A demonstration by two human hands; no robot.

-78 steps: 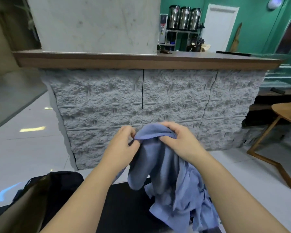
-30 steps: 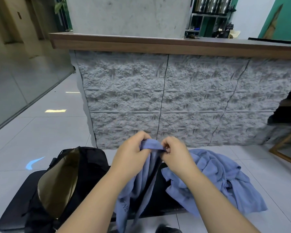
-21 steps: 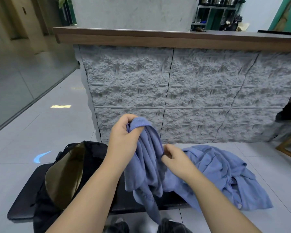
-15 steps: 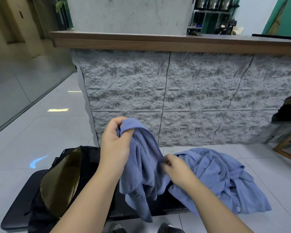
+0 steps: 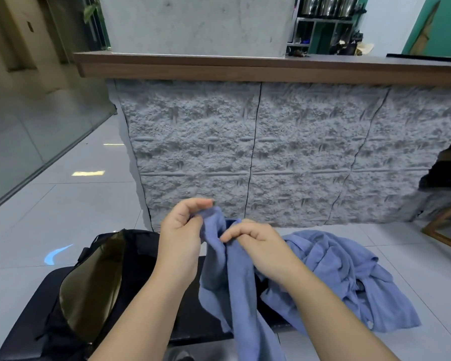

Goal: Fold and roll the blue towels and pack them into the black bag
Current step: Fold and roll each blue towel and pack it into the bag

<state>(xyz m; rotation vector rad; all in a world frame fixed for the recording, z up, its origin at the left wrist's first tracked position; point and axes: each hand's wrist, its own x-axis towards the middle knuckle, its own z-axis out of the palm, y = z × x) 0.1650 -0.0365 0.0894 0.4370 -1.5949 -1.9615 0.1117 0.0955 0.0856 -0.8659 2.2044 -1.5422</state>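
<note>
Right hand (image 5: 255, 246) now higher on towel (image 5: 229, 282)

Blue towels, black bag

The towel (image 5: 235, 277) and the towel pile (image 5: 349, 282) are plain blue. The bag (image 5: 138, 259) is black with shiny gold-brown inside. The wall (image 5: 271, 152) is bumpy grey, and the floor (image 5: 63, 217) is pale grey.

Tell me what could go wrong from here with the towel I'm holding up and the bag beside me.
1. The hanging blue cloth towel is bunched; the left hand and right hand pinch only its top, so a fold may come out crooked.
2. The crumpled pile of blue towels overhangs the black padded bench and could slide onto the floor.
3. The open black fabric bag leans, so it may tip when packed.
</note>
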